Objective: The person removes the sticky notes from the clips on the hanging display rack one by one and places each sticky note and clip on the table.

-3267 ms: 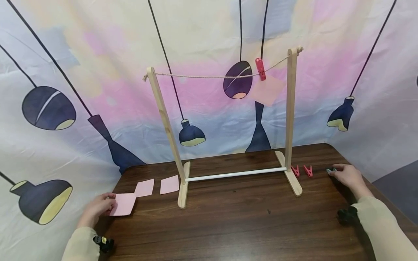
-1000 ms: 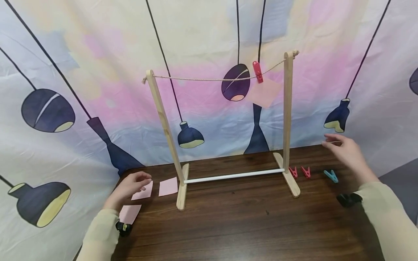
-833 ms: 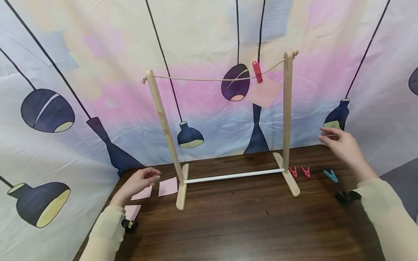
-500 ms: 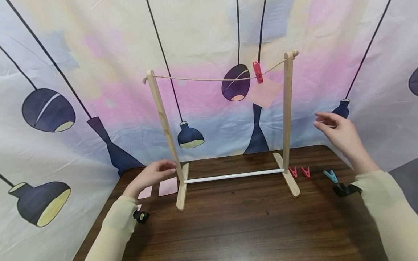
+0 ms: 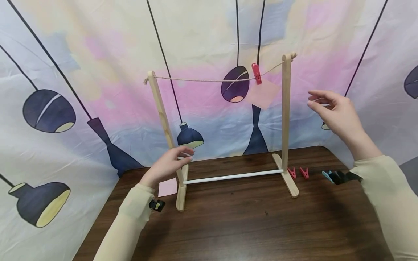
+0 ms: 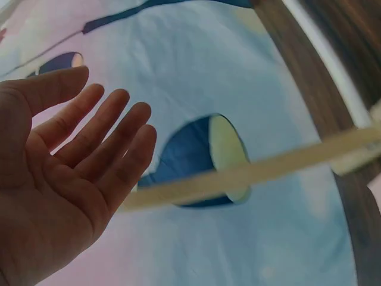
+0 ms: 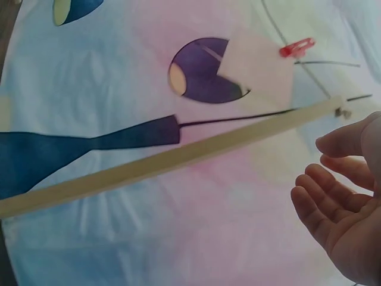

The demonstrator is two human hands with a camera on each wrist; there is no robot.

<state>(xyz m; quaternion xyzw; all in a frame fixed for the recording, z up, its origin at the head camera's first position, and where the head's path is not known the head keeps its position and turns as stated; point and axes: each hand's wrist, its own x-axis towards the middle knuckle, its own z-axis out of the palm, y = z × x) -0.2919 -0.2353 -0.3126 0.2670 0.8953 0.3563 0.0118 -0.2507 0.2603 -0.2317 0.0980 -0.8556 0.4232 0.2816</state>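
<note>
My left hand (image 5: pixel 168 163) is raised in front of the left post (image 5: pixel 160 105) of a wooden stand, fingers loosely spread and holding nothing. My right hand (image 5: pixel 341 112) is in the air to the right of the right post (image 5: pixel 286 116), also holding nothing, its fingers gently bent. Between the posts runs a sagging string (image 5: pixel 196 79). A red clothespin (image 5: pixel 256 74) on it holds a pink paper square (image 5: pixel 264 95), which hangs tilted. The left wrist view shows the bare palm (image 6: pixel 65 190); in the right wrist view the clipped paper (image 7: pixel 262 68) appears beyond the post.
Two red clothespins (image 5: pixel 304 173) lie by the stand's right foot (image 5: pixel 289 183). A blue clothespin (image 5: pixel 326 176) is partly covered by the right wrist's camera (image 5: pixel 341 177). One pink square (image 5: pixel 168 187) shows beside the left foot (image 5: pixel 181 197). A white rod (image 5: pixel 233 178) joins the feet.
Earlier my left hand held a pink square and my right a blue clothespin; both were let go on the table. Since then both hands have risen and moved inward toward the stand.
</note>
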